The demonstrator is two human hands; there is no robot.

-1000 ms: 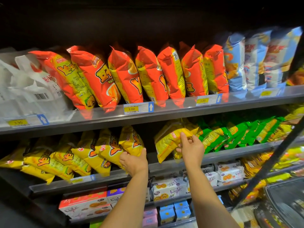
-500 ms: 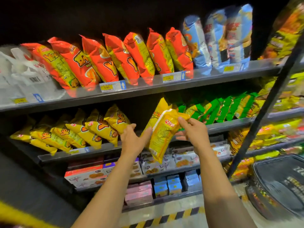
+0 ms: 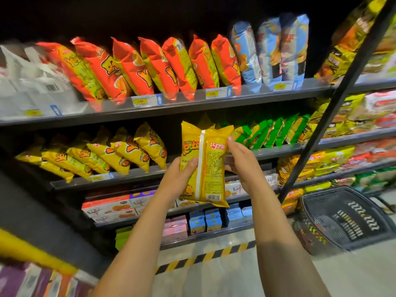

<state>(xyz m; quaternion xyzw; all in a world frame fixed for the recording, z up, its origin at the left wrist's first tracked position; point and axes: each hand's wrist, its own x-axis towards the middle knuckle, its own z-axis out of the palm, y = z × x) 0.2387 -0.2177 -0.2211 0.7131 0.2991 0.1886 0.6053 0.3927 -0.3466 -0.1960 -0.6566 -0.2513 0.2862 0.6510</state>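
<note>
The left hand and right hand are bare. So are the left forearm and right forearm, slim and smooth-skinned from wrist downward (whatever is worn above the elbows falls outside the view).

orange bags on upper shelf | green bags lower | basket far right

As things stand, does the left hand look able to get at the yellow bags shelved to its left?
Likely not yet: the left hand grips the held bag with the right hand. The shelved yellow bags stand unblocked, so only that grip hinders.
</note>
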